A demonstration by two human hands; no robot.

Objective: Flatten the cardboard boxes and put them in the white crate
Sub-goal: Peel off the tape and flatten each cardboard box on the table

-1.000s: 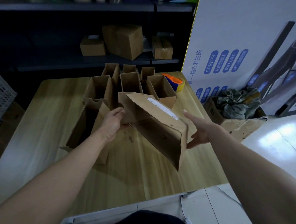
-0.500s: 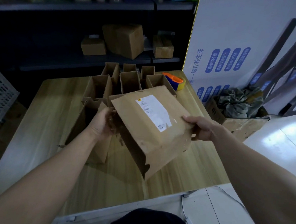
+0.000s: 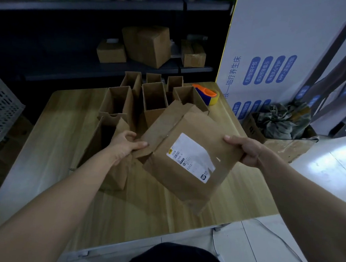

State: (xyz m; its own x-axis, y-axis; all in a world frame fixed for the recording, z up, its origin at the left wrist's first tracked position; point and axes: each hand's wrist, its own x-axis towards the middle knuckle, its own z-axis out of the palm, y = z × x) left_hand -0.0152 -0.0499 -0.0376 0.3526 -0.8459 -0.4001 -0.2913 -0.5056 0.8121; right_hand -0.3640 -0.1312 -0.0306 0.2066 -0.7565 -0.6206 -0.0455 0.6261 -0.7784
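I hold a brown cardboard box with a white shipping label above the wooden table; it looks pressed nearly flat. My left hand grips its left flap, thumb on top. My right hand grips its upper right edge. Several open cardboard boxes stand upright behind it, and one more stands beside my left wrist. The white crate sits off the table's left side, partly out of view.
An orange and blue tape dispenser lies at the table's far right corner. A torn carton holding a bundle stands on the floor to the right, before a large printed board. Dark shelves with boxes run behind.
The box was open and lying on its side; it has been turned label-up and pressed flatter. My right hand went from an open palm to gripping its edge; my left hand now grips the flap.
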